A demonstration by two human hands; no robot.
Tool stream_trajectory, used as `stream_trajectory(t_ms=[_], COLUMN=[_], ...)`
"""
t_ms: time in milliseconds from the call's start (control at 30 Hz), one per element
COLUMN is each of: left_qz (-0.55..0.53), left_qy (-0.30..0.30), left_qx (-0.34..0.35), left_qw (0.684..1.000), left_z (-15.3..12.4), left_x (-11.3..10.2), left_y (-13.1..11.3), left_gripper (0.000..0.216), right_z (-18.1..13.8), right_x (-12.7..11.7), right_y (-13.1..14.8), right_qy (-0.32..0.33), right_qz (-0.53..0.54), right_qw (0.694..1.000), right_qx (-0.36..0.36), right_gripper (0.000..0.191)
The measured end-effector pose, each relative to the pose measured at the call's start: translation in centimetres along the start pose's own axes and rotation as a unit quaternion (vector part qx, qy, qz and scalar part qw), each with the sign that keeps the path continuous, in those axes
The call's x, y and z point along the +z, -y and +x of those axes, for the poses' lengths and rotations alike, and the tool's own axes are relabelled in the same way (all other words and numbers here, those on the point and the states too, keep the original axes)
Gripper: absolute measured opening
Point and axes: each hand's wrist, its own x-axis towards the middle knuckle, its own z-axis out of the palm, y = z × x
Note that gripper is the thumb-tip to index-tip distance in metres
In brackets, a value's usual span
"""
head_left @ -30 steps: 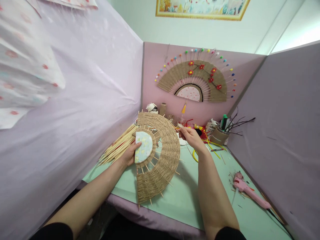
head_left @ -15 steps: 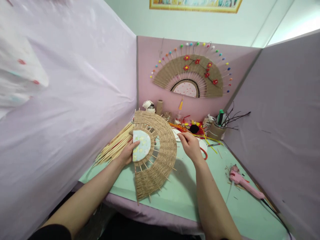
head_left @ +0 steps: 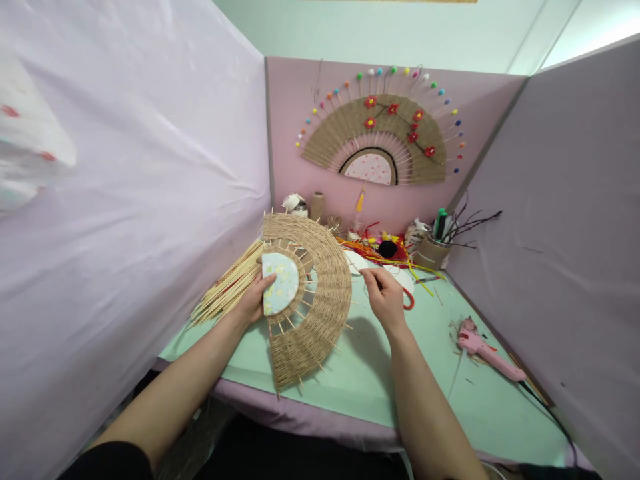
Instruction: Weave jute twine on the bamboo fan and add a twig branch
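My left hand (head_left: 254, 297) grips a woven half-round fan (head_left: 333, 277) by its straight edge, thumb over the pale floral centre panel (head_left: 281, 283). The fan stands on its side, its curved rim facing right, with thin sticks poking out past the weave. To the right of that rim my right hand (head_left: 384, 297) is closed in a pinch. A thin strand of twine (head_left: 353, 264) runs from its fingertips toward the fan's rim. Behind this hand lie red-handled scissors (head_left: 409, 299), partly hidden.
Bamboo sticks (head_left: 225, 283) lie in a bundle at left. A pink glue gun (head_left: 487, 350) rests at right, its cord trailing off. A pot of markers and twigs (head_left: 433, 252) stands at the back, near a black ball (head_left: 387, 249). A finished fan (head_left: 385, 127) hangs on the pink panel.
My right hand has drawn slightly to the right, away from the fan's rim, with the strand. The left hand still holds the fan, and the whole view has tilted down a little.
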Motion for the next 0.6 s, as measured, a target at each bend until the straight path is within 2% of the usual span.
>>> stream_trajectory(t_ms=[100, 433, 600], left_qz=[0.003, -0.013, -0.014], left_qy=[0.002, 0.012, -0.008], left_qx=[-0.002, -0.004, 0.006], left_qw=[1.000, 1.000, 1.000], left_z=[0.1, 0.4, 0.5], left_x=[-0.2, -0.8, -0.7], left_y=[-0.1, 0.0, 0.1], left_gripper=[0.052, 0.062, 0.060], right_z=[-0.2, -0.7, -0.8], right_x=[0.1, 0.9, 1.2], right_y=[-0.2, -0.2, -0.2], right_qy=[-0.008, 0.036, 0.033], right_qz=[0.020, 0.047, 0.067], right_qw=[1.000, 0.998, 0.997], right_qx=[0.005, 0.008, 0.020], right_gripper=[0.028, 0.033, 0.033])
